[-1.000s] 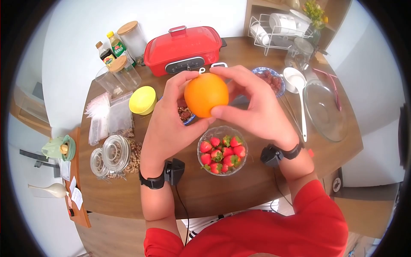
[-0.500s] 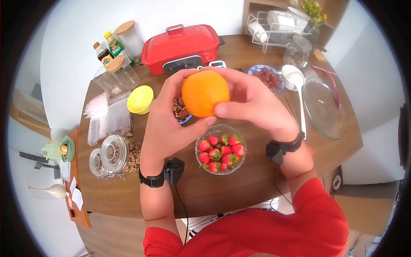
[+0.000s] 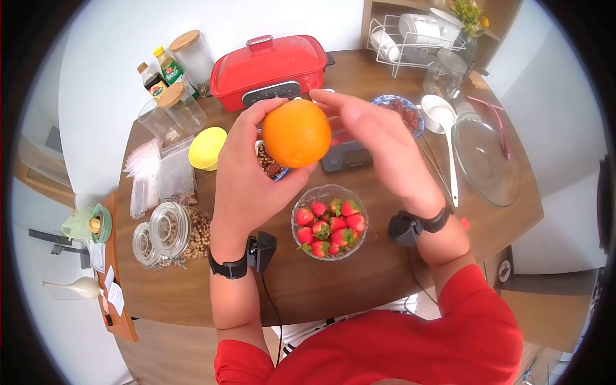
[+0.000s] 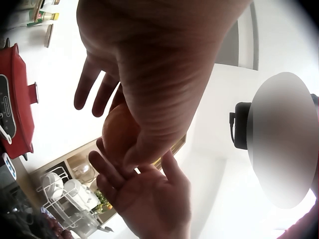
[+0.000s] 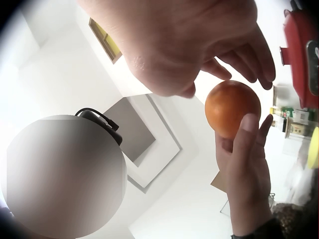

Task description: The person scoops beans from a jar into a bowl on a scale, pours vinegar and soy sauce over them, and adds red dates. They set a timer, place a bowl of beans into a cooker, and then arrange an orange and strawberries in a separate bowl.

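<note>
An orange point(image 3: 297, 133) is raised over the table in the head view. My left hand point(image 3: 247, 179) grips it from the left, the thumb low on its front, as the right wrist view also shows. On the other side my right hand point(image 3: 394, 147) has its fingers extended and loosely bent, beside the orange and holding nothing. A dark kitchen scale point(image 3: 347, 160) shows beneath the right palm. Below both hands, nearer the body, a cut-glass bowl point(image 3: 362, 240) contains strawberries point(image 3: 321, 229). Behind the left hand, a patterned bowl of brown nuts or dried fruit point(image 3: 268, 163) is partly hidden.
At the back stands a red electric cooker point(image 3: 266, 70). A yellow bowl point(image 3: 207, 149), plastic bags point(image 3: 146, 170) and a glass jar point(image 3: 170, 230) are at left. To the right are a bowl of dark red fruit point(image 3: 404, 115), a white ladle point(image 3: 449, 154) and a glass lid point(image 3: 484, 160).
The right fingers and thumb, earlier around the orange, have come off it and straightened. The orange has shifted slightly left and up with the left hand, and the scale has come into view.
</note>
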`<state>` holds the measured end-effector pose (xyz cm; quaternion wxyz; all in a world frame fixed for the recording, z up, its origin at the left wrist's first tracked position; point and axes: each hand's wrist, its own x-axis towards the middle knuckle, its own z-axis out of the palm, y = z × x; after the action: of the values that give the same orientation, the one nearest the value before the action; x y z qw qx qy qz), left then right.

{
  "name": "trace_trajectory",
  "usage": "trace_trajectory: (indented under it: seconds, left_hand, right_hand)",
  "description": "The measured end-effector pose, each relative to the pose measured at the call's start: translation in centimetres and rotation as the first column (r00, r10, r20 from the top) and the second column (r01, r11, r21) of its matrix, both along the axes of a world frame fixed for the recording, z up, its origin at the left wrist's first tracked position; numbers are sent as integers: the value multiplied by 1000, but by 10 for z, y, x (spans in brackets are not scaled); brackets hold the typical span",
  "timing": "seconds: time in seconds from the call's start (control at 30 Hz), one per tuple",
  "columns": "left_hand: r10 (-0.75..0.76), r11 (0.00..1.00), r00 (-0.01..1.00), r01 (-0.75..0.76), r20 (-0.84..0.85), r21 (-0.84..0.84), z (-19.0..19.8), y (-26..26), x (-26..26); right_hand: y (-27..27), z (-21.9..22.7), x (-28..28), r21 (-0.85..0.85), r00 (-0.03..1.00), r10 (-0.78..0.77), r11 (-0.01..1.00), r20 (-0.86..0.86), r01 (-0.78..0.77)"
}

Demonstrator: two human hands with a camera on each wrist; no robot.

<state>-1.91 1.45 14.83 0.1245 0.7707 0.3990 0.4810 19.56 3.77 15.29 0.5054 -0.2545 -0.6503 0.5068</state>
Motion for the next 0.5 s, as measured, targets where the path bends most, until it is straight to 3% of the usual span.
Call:
trace_trajectory:
  seconds: [0.13, 0.27, 0.5]
  left_hand:
    - [29, 1000, 1000, -29, 1, 7, 1, 0, 1]
    - [15, 1000, 1000, -15, 13, 17, -1, 1, -2]
    - [1, 1000, 974, 1, 226, -8, 4, 0, -8]
  right_hand:
    - [0, 8, 4, -80, 999, -41, 996, 23, 43]
    - [7, 5, 10, -31, 997, -16, 999, 78, 18]
    - [2, 5, 4, -63, 997, 78, 995, -21, -79]
